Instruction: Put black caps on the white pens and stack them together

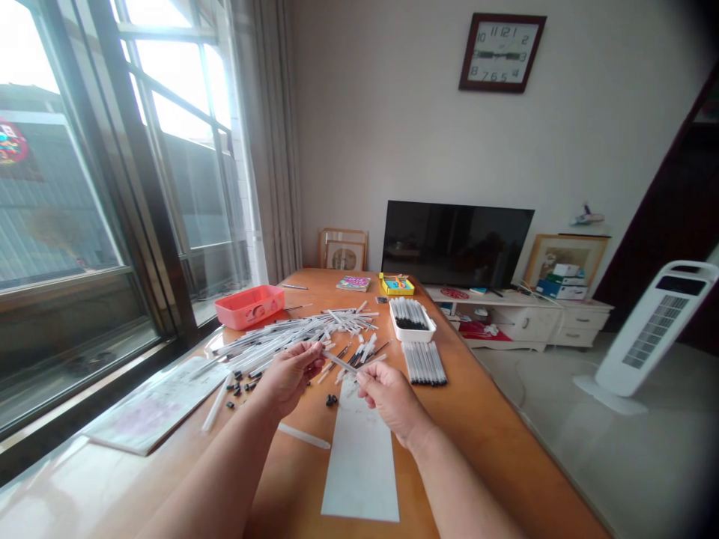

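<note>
A thin translucent pen barrel point(340, 362) is stretched between my hands above the table. My left hand point(292, 372) pinches its left end, and my right hand point(393, 397) grips the other end, both with fingers closed. Under the right hand lies a long white paper strip point(361, 471). Small black pen plugs point(331, 400) sit at its left edge, with more black pieces point(237, 385) beside my left forearm. Beyond the hands spreads a pile of clear pen barrels point(292, 333). A loose clear tube point(304, 435) rests between my forearms.
Right of the hands, a row of assembled-looking pens point(424, 363) lies before a white basket point(419, 335) of similar pens. A red plastic box point(250, 308) and a board-like pad point(149, 412) are at left. A yellow box point(397, 288) and booklet point(353, 284) stand at the far end.
</note>
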Motion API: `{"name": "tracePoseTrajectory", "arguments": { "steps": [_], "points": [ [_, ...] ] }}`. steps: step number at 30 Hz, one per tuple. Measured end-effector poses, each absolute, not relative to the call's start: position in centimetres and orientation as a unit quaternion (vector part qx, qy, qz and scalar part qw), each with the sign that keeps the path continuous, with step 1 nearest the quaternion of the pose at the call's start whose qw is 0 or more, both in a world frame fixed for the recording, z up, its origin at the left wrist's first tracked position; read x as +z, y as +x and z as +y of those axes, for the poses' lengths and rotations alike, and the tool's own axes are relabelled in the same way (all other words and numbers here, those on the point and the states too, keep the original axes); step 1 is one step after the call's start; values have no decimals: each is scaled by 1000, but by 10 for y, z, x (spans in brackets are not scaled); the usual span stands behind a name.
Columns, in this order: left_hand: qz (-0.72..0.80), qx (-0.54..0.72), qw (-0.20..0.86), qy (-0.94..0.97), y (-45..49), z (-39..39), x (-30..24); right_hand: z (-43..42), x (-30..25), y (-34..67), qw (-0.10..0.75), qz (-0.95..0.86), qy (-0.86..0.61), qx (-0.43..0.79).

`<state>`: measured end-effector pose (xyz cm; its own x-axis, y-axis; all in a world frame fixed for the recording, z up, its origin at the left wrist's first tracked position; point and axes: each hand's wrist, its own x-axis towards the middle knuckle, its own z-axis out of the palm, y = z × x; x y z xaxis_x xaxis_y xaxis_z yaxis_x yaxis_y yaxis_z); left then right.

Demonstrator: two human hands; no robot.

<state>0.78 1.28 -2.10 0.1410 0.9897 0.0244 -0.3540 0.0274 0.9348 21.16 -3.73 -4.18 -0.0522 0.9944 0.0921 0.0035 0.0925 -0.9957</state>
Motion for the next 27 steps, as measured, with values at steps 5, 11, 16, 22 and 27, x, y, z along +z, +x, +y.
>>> {"name": "tracePoseTrajectory", "arguments": {
  "steps": [5, 11, 16, 22, 27],
  "points": [
    [335, 552, 650, 401, 10, 11, -17, -40, -40, 208, 470, -516, -463, 545],
    [375, 571, 620, 386, 11, 15, -22, -40, -40, 205, 525, -495, -457, 520],
    [337, 554, 652, 392, 11, 12, -19, -38, -44, 206, 485, -487, -476, 548],
    [335, 566, 645, 388, 11, 14, -23, -41, -40, 204, 489, -483, -468, 556],
    [322, 555, 664, 385, 9, 17, -27, -39, -42, 205, 517, -473, -456, 548]
  ]
}}
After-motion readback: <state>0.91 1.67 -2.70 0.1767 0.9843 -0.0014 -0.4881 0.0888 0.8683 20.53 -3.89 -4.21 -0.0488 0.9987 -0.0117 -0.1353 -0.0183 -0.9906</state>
